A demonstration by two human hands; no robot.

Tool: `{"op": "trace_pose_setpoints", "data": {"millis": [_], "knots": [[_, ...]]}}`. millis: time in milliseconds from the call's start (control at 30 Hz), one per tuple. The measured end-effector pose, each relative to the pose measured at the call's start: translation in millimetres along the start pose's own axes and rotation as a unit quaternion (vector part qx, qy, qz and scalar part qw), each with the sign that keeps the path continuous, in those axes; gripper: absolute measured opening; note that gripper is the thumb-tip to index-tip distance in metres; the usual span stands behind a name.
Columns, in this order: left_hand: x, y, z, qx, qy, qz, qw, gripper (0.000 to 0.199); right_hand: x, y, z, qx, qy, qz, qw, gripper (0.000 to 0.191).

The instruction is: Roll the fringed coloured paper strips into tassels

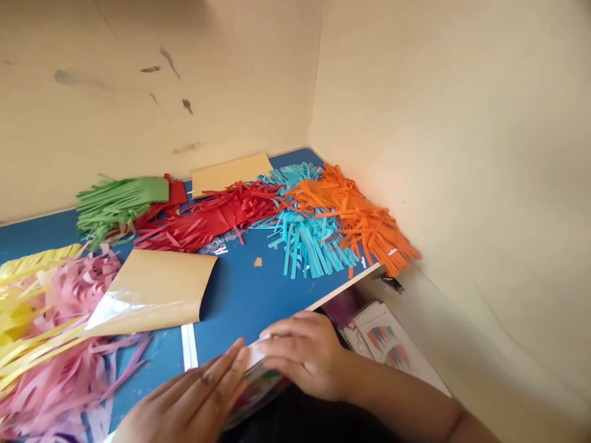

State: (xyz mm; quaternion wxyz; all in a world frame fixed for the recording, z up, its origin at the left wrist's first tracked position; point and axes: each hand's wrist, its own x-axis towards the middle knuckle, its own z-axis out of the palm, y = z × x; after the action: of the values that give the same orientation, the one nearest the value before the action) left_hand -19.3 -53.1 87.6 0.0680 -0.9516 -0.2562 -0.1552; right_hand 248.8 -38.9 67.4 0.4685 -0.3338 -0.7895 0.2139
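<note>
The hands mostly hide some printed paper.

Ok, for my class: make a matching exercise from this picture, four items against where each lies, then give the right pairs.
Items:
1. Orange paper strips
2. Pink paper strips
3. Tan paper sheet
4. Patterned paper bundle

Places:
A. Between the left hand and right hand
B. Beside the right wall
C. Mixed with yellow paper strips
D. Curled on the blue desk

Pairs: 1-B, 2-C, 3-D, 4-A
</note>
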Motion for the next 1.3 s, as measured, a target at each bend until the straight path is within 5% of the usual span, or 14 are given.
{"op": "trace_pose_setpoints", "data": {"millis": [133,367,567,700,800,967,1067,1167,1300], "knots": [[-19.2,-5.8,1.1,-0.034,0.039,-0.057,0.997,0.042,2.9,13.1,-1.6,0.087,0.003,0.052,0.995,0.018],[5.9,6.7,9.6,-0.141,0.207,-0.259,0.933,0.014,15.6,25.8,8.8,0.157,0.024,0.100,0.982,0.008],[-4.1,9.8,24.6,-0.173,0.255,-0.324,0.895,0.017,50.9,52.5,5.2,0.223,-0.082,0.168,0.957,0.022],[-10.1,4.5,26.2,-0.156,0.280,-0.328,0.889,0.020,107.9,85.0,46.4,0.157,-0.194,0.271,0.930,0.031],[-12.0,-1.8,26.6,-0.144,0.291,-0.313,0.893,0.021,149.5,102.5,94.1,0.019,-0.277,0.267,0.923,0.027],[-14.8,-7.8,33.9,-0.149,0.301,-0.289,0.896,0.019,188.8,117.4,151.8,-0.078,-0.267,0.279,0.919,0.039],[-15.9,-9.1,36.6,-0.150,0.312,-0.287,0.893,0.017,193.6,119.4,168.2,-0.072,-0.265,0.297,0.915,0.029],[-18.7,-11.0,33.2,-0.152,0.307,-0.288,0.894,0.015,194.6,115.6,164.1,-0.002,-0.254,0.293,0.922,0.015],[-27.0,-11.5,26.6,-0.146,0.271,-0.276,0.910,0.019,204.1,102.3,112.6,0.100,-0.212,0.262,0.936,0.020]]}}
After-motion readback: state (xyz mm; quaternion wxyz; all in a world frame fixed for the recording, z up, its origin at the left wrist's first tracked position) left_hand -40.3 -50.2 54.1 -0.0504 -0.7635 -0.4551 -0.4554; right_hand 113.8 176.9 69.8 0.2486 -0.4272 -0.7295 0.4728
